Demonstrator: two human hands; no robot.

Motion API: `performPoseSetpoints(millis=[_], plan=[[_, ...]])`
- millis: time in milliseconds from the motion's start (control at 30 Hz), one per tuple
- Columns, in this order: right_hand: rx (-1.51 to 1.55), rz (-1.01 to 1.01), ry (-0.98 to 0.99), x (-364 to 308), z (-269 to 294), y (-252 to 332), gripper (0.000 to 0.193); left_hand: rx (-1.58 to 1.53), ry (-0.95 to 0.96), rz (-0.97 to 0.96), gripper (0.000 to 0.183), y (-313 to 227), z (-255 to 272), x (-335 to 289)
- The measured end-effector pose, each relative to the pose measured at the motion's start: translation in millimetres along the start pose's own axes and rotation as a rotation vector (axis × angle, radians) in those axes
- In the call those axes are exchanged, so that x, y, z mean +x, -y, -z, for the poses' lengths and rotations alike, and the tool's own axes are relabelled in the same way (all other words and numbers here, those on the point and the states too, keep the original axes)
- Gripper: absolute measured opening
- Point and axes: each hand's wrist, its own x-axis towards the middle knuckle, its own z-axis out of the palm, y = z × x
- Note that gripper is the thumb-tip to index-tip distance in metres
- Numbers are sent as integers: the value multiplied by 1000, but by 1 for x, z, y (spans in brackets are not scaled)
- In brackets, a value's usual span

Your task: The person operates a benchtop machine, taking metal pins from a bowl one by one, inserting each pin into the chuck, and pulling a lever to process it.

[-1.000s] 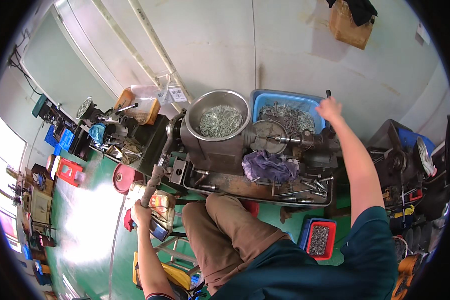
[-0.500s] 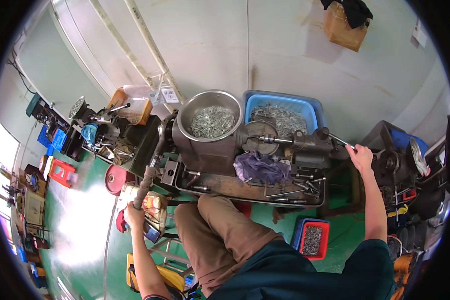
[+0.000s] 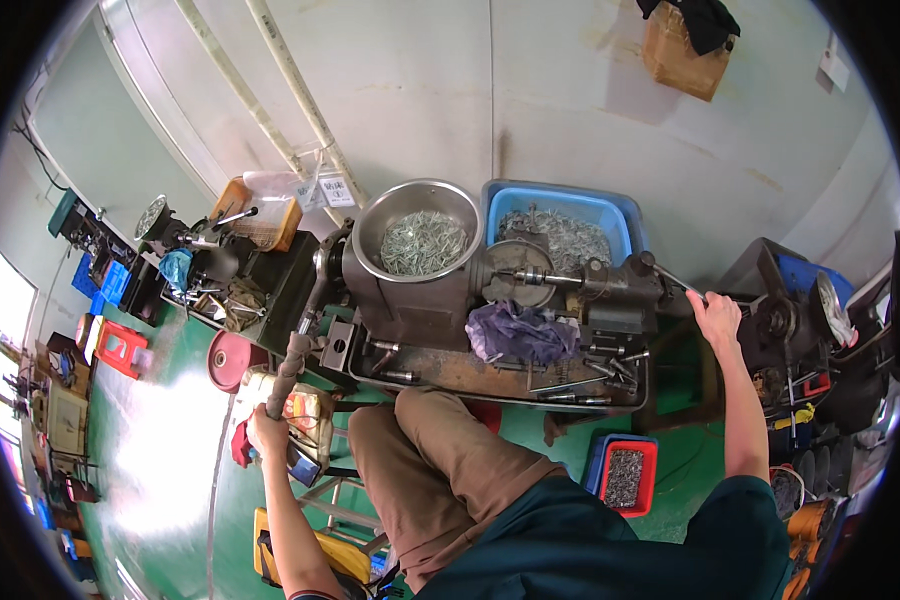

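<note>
My left hand (image 3: 268, 430) is wrapped round the lower end of a long wrapped lever (image 3: 290, 368), which slants up to the left side of a small lathe-like machine (image 3: 410, 312). On the right, my right hand (image 3: 717, 316) grips the end of a thin metal lever (image 3: 675, 278) that sticks out from the tailstock (image 3: 615, 285). Between them a steel bowl (image 3: 368, 232) full of small metal pins (image 3: 425, 243) rests on top of the machine. A crumpled purple rag (image 3: 522, 333) hangs at its front, below the spindle.
Behind the machine stands a blue basket (image 3: 625, 228) of metal pieces. Several loose tools (image 3: 610, 375) lie in the machine's tray. A red bin (image 3: 647, 480) of small parts sits on the green floor. Other machines flank me left (image 3: 210, 262) and right (image 3: 778, 320).
My right hand and the lever end have shifted very slightly to the left. My left hand keeps its hold on the wrapped lever. The whole view has drifted a little.
</note>
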Motion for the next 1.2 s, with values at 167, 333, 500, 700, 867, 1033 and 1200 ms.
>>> performPoseSetpoints(millis=[167, 333, 500, 700, 867, 1033, 1200], plan=[[-4, -36, 37, 0, 1, 2, 50, -14, -2, 0, 14, 1, -2, -1], [-27, -70, 41, -2, 2, 4, 51, -11, -57, -39, 12, -1, -3, -3], [46, -120, 139, 2, -2, -1, 45, -23, -51, -24, 12, -5, 1, -7], [-158, 5, -320, 34, -15, 23, 29, -18, -14, -14, 13, -4, 1, -7], [255, 180, -163, 73, -29, 130, 25, 5, -19, 15, 13, -3, 2, -4], [478, 316, 358, 73, -38, 236, 11, 12, -5, 28, 14, -4, 5, -4], [831, 314, 601, 66, -50, 269, 13, -2, -12, 45, 17, -15, 7, -19]])
